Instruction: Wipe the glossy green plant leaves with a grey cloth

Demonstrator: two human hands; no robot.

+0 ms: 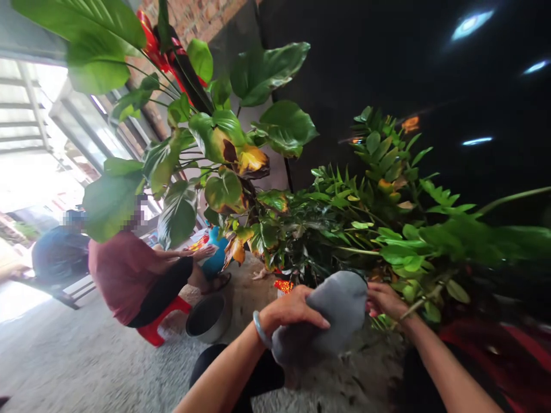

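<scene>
A soft grey fabric piece (338, 312), rounded and folded over, is held up in front of my knees. My left hand (295, 310), with a pale bangle at the wrist, grips it from the left; the thumb and fingers press on its near face. At the right edge of the fabric, my right hand (387, 301) has its fingers closed. Its fingertips are partly hidden behind that edge, and a small bit of red shows beside them. Leafy green plants (365, 229) stand just beyond both hands.
A large-leaved plant (224, 189) with yellowed leaves rises ahead. To the left a person in a red shirt (124, 275) sits on a red stool (161, 324), a bright blue object before them. A grey basin (209, 318) stands on the floor. Another person (60, 246) sits farther left.
</scene>
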